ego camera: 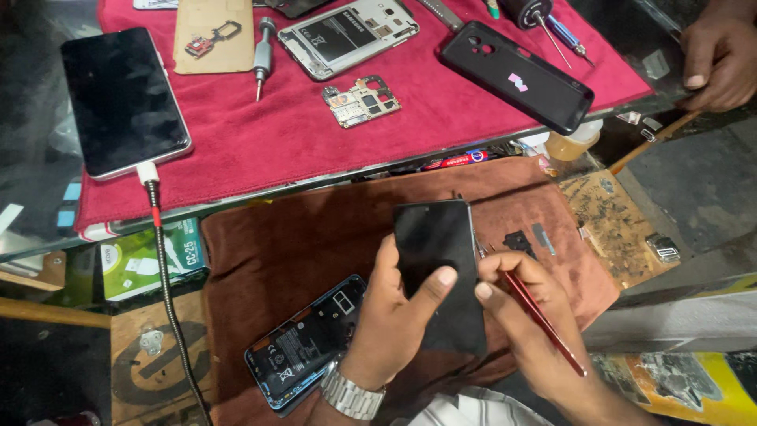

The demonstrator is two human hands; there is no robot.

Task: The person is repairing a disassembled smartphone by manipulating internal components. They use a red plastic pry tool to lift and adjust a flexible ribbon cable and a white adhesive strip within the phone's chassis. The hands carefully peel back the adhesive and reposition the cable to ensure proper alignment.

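Head view, looking down on a 2-level workbench. The left hand [390, 315], with a metal watch [351, 392] at the wrist, was closed around a black phone screen panel [441, 268], fingers behind it and the thumb pressed flat on its dark glass near the right edge. The panel stood tilted above a brown cloth [292, 237] on the lower surface, near the middle of the frame. The right hand [524, 315] touched the panel's right edge with its thumb tip and pinched a thin red tool [544, 319] between thumb and fingers — the tool ran down and to the right across the hand. Just left of the left wrist, an opened phone body [303, 343] with a blue rim lay on the brown cloth, its battery and inner parts facing up. On the upper shelf, a red cloth [315, 134] carried a phone with a dark screen [122, 99] plugged into a braided cable [165, 268] that hung down past the shelf edge, a small screwdriver [262, 55], a bare circuit board [361, 101], a silver phone frame with its back open [347, 35] and a black phone case [516, 75]. At the upper right corner, another person's hand [717, 55] rested on the shelf edge — well apart from the panel.
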